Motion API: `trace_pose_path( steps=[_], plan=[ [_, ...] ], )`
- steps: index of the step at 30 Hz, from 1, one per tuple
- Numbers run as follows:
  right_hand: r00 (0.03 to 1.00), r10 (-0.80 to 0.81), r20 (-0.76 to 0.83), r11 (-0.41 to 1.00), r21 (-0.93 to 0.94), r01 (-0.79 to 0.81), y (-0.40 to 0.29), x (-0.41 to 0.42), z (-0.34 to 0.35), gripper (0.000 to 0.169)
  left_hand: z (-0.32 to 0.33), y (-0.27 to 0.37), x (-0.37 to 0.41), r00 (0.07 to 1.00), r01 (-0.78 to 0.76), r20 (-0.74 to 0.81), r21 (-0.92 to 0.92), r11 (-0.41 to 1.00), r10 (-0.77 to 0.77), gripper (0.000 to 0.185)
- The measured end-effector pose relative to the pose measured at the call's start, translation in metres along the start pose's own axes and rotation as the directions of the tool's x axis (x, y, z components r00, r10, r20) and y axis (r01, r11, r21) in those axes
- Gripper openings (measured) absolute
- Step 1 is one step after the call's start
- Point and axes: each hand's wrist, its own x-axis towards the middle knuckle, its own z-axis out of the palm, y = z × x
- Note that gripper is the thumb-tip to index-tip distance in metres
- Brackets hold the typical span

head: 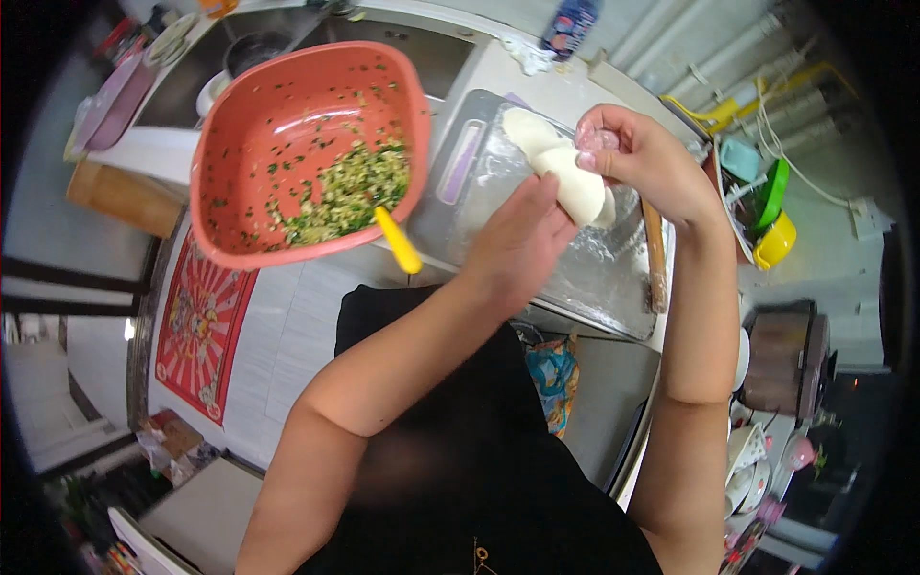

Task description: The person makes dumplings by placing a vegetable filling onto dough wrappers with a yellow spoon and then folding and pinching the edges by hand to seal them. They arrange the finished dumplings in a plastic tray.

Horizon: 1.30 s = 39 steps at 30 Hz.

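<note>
A thin round dough wrapper (571, 183) is held over a grey cutting board (478, 215) dusted with flour. The fingers of my left hand (521, 233) support its near edge. At its far right edge, the thumb of my right hand (632, 154) presses on the dough with the fingers curled. Another dough wrapper (527, 129) lies on the board just beyond, and part of one more wrapper (608, 210) shows behind the held one. Along the board's right side rests a wooden rolling pin (654, 259), partly hidden by my right wrist.
To the left, a salmon-coloured plastic basin (251, 129) holds chopped green-and-pale filling (352, 190); a yellow handle (399, 241) sticks out over its rim. Behind it is a metal sink (431, 65). A blue-labelled bottle (570, 29) and a brown rice cooker (780, 359) stand around the counter.
</note>
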Motion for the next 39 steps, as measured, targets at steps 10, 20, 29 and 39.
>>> trace_pose_path(
  steps=[10, 20, 29, 39],
  plan=[
    [0.968, -0.073, 0.240, 0.997, 0.048, 0.063, -0.046, -0.007, 0.035, 0.018, 0.019, 0.025, -0.056, 0.993, 0.023, -0.120, 0.139, 0.990, -0.006, 0.037],
    [0.826, -0.358, 0.435, 0.771, -0.362, 0.524, -0.049, 0.021, 0.102, 0.059, 0.025, 0.092, -0.148, 0.959, 0.194, -0.268, 0.403, 0.895, -0.087, 0.037],
    [0.810, -0.567, 0.151, 0.655, -0.514, 0.554, -0.035, 0.035, 0.137, 0.022, -0.023, 0.138, -0.161, 0.814, -0.092, -0.497, 0.401, 0.911, 0.301, 0.040],
    [0.810, -0.563, 0.167, 0.663, -0.493, 0.563, -0.037, 0.012, 0.115, 0.021, -0.040, 0.154, -0.149, 0.791, -0.181, -0.484, 0.399, 0.899, 0.374, 0.042]
  ],
)
